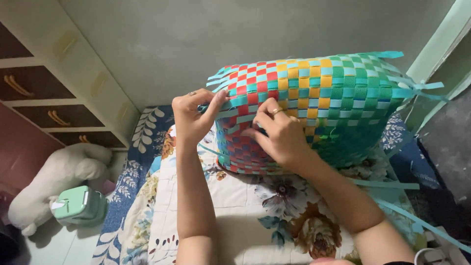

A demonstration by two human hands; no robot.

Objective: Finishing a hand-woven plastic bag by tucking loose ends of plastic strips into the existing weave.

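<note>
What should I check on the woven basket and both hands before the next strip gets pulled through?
1. Left hand gripping the basket's corner edge at the red section: ok, thumb and fingers pinch the strips there.
2. Right hand on the weave: ok, fingers press into the side where red meets yellow.
3. Woven basket steady: ok, it lies on its side on the floral quilt, braced by both hands.
4. Loose teal strip ends free of tangles: cannot tell, several stick out at the green end.
5. Spare teal strips within reach: ok, they lie on the quilt by the right forearm.
6. Strip being worked: cannot tell, the fingers hide it.
</note>
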